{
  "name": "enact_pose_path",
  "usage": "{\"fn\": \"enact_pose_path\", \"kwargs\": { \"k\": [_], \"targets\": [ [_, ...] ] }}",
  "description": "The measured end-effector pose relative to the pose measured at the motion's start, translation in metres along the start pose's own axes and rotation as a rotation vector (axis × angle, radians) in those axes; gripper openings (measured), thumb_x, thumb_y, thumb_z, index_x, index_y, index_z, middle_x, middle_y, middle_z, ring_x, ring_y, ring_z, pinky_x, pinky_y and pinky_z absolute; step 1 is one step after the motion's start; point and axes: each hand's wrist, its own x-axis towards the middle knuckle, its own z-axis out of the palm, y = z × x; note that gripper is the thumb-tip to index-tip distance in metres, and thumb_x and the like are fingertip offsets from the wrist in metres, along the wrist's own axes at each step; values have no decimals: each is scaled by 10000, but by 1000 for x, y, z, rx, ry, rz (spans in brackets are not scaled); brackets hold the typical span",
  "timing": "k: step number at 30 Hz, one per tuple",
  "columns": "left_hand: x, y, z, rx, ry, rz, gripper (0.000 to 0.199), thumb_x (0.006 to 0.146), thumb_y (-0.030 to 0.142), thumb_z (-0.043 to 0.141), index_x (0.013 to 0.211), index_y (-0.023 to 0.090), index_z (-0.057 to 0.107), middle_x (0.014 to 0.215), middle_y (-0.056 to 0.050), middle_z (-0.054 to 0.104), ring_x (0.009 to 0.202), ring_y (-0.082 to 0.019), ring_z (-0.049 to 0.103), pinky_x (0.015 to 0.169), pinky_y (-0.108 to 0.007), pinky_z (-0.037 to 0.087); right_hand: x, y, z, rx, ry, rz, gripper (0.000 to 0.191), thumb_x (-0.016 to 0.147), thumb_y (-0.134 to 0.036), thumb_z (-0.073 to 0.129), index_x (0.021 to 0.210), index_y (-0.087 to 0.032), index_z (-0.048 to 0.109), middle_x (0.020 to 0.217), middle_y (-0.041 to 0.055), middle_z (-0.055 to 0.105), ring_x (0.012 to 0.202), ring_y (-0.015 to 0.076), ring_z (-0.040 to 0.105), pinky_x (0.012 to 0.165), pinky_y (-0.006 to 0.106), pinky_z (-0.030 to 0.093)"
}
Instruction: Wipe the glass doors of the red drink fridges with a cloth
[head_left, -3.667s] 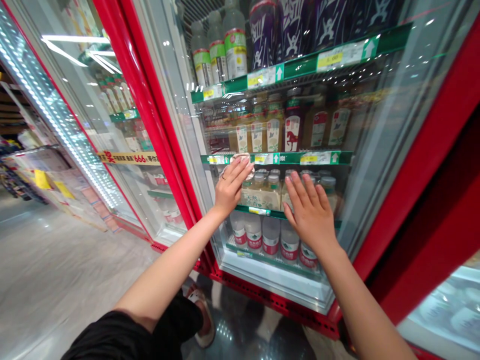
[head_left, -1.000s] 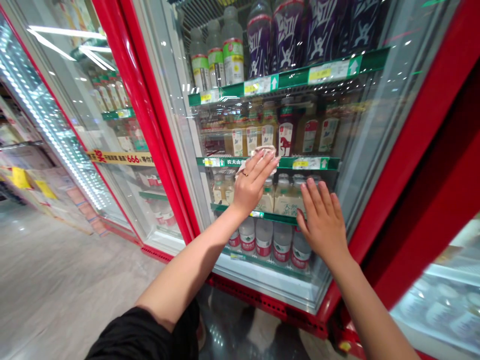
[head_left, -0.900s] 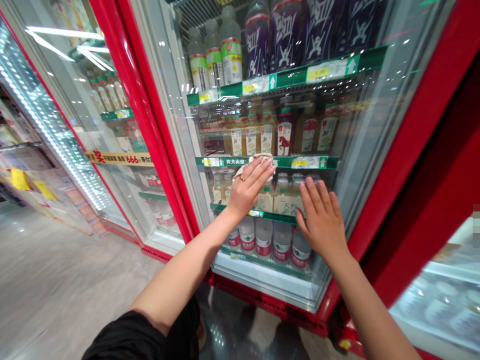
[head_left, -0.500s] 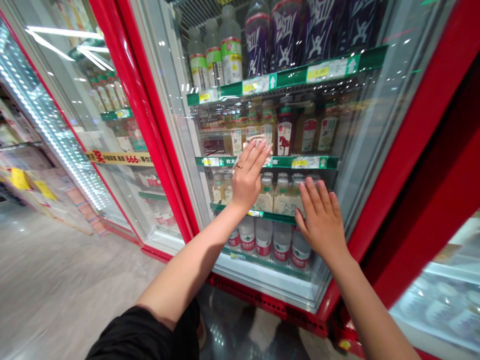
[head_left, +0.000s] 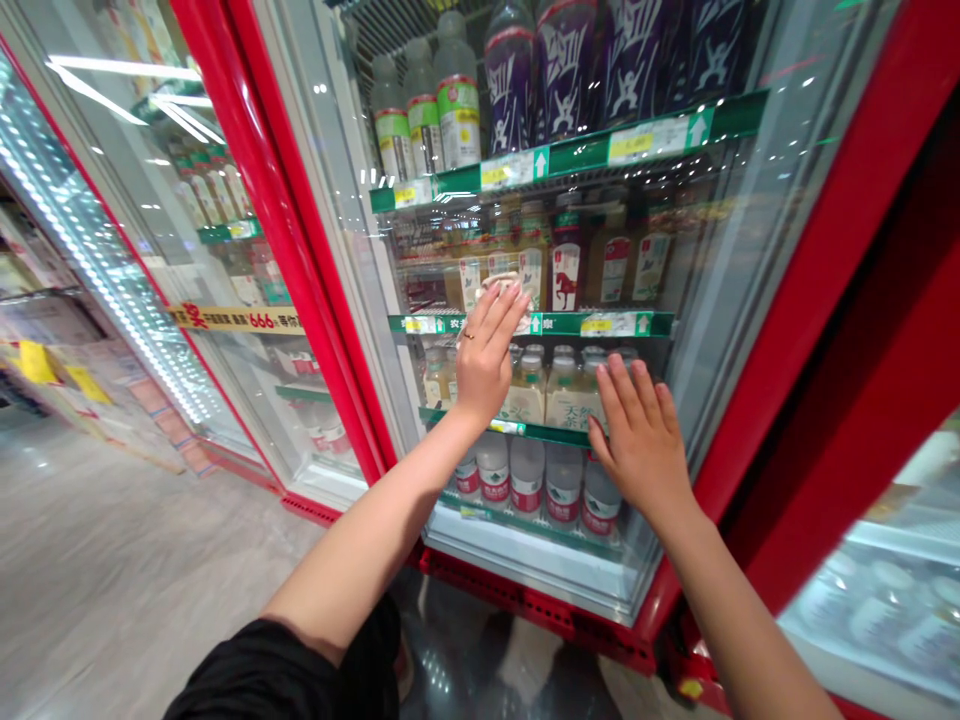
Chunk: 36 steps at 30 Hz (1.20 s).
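Note:
My left hand [head_left: 484, 360], with a ring on one finger, holds a pale, crumpled cloth [head_left: 499, 281] against the glass door [head_left: 731, 250] of a red-framed drinks cooler. Its fingers lie together over the cloth, and most of the cloth is hidden beneath them. To the right and slightly lower, my right hand [head_left: 641, 440] rests flat on the same glass, fingers stretched out and nothing in it. Behind the pane, bottled drinks stand on shelves, among them dark purple bottles [head_left: 566, 75] at the top and clear bottles with red labels [head_left: 562, 490] at the bottom.
Thick red door frames [head_left: 247, 150] border the glass on both sides. Another cooler with a yellow banner [head_left: 225, 318] across it stands to the left. At the right edge, bottles [head_left: 885, 610] show in a further cooler. Grey shiny floor [head_left: 187, 560] lies at lower left.
My left hand has slid slightly left across the glass with the cloth under it. My right hand stays in about the same place.

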Motion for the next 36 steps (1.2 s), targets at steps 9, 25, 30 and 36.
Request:
{"fn": "enact_pose_path", "kwargs": {
  "k": [9,25,30,36],
  "targets": [
    [-9,16,-2,-51,-93,114,757,1092,46,266,1756,391,152,1675,3,570,1648,-159,379,1355,-448,410,1,-1,-2,11,-11,12,915,1056,-303,589,1775,-272,24,1819,97,308,1676,291,312,1363,491,208],
    [8,19,7,-23,-80,180,709,1116,81,251,1759,364,157,1655,-9,593,1633,-172,409,1346,-448,418,1,-2,-3,-1,-2,-1,903,1061,-281,589,1777,-260,40,1791,122,367,1653,298,368,1351,490,241],
    [-5,6,-8,-30,-172,284,718,1110,70,308,1760,339,162,1632,-6,618,1622,-156,424,1328,-408,443,2,-2,-5,3,-7,-1,895,1062,-263,572,1776,-264,35,1798,120,348,1657,299,360,1349,499,250],
    [16,16,5,-65,-49,98,712,1110,73,258,1745,392,213,1678,0,567,1643,-173,394,1357,-481,404,2,-2,-5,22,-13,9,899,1064,-270,566,1773,-284,14,1815,90,309,1675,282,318,1368,488,216]
  ]
}}
